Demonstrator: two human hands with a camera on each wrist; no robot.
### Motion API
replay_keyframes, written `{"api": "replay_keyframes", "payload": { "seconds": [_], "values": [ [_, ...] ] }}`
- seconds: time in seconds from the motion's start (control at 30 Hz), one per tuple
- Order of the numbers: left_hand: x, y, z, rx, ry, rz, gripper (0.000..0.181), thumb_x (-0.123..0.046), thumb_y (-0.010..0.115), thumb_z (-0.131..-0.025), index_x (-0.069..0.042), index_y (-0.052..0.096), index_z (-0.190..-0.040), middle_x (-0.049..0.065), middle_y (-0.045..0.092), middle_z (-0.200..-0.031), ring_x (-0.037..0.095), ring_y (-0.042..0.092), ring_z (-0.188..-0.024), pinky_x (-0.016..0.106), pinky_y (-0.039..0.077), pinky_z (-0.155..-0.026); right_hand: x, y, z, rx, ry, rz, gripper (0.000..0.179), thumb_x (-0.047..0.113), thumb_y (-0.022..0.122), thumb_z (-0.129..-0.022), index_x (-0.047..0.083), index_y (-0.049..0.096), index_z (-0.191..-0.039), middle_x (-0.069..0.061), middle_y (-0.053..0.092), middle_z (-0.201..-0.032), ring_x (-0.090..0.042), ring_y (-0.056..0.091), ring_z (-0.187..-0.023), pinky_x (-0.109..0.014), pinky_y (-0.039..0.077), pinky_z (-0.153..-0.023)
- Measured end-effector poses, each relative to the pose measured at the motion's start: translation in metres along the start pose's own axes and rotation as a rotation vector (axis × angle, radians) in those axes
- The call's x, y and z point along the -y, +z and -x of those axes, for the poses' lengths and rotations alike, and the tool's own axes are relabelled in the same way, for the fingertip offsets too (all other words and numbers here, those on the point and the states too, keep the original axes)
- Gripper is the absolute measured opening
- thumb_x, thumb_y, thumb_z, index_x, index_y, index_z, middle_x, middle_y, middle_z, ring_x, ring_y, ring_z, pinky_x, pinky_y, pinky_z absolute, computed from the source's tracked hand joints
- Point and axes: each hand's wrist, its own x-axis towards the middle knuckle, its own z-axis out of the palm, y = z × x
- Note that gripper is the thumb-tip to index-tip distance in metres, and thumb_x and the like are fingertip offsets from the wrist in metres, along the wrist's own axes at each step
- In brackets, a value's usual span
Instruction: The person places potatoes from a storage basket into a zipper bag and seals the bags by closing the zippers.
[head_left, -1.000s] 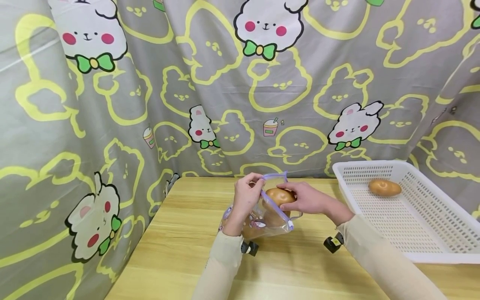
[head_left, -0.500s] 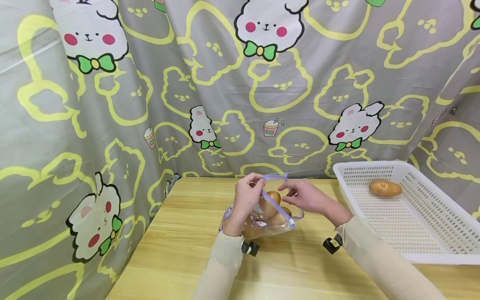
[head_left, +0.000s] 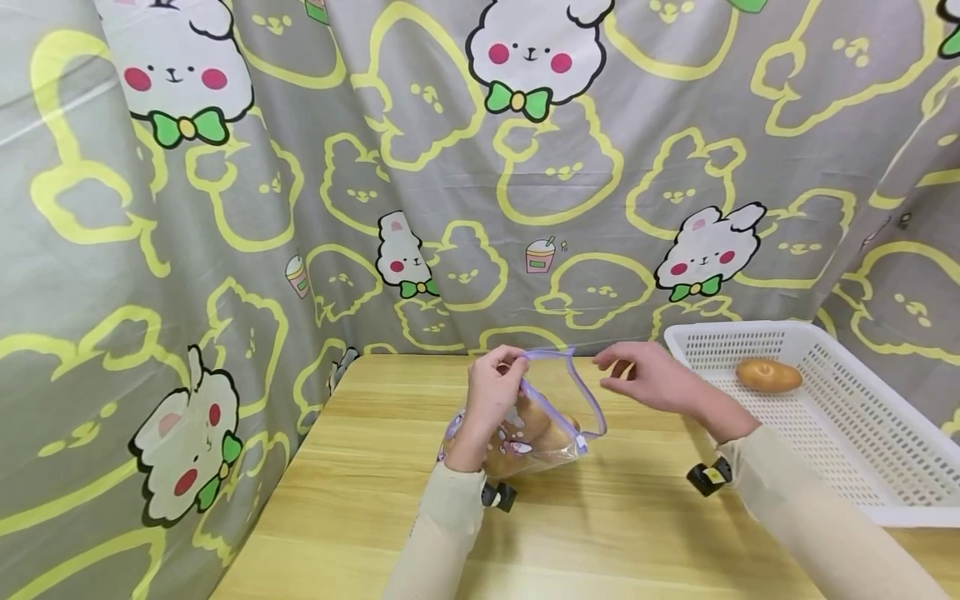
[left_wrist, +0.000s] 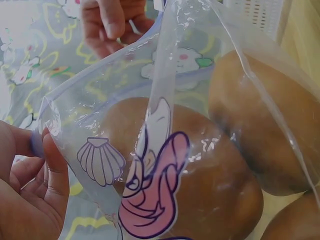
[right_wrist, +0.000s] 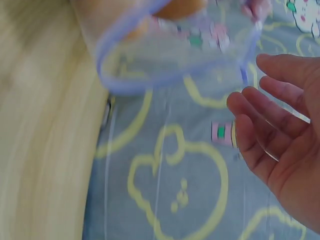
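A clear zipper bag with a purple rim and printed cartoon figures stands on the table, its mouth gaping to the right. Inside it are several brown bread rolls, seen through the plastic. My left hand pinches the rim at the bag's upper left corner between thumb and fingers. Off to the right of the mouth, my right hand hovers with nothing in it, fingers loosely bent and apart from the bag. One more brown bread roll lies in the white basket.
The perforated white basket stands on the right of the wooden table. Behind and to the left hangs a grey curtain with cartoon prints. A small black device sits at my right wrist.
My right hand has let go of a bread roll inside the bag and drawn back out to the right. The roll has sunk lower in the bag. My left hand keeps its hold.
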Motion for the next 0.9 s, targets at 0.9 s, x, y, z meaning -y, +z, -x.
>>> {"api": "replay_keyframes", "payload": {
  "seconds": [0.9],
  "values": [
    [0.003,-0.004,0.0,0.024,-0.007,0.001,0.011,0.003,0.06,-0.088,0.011,0.066,-0.092,0.027,0.063,-0.077,0.013,0.054,-0.049,0.014,0.043,-0.043,-0.154,-0.082,0.088,-0.044,0.3,0.257,0.036,0.014,0.076,-0.079,-0.004,0.066,-0.108,-0.021,0.066,-0.103,-0.033,0.061,-0.086,-0.043,0.05,-0.071]
  ]
}}
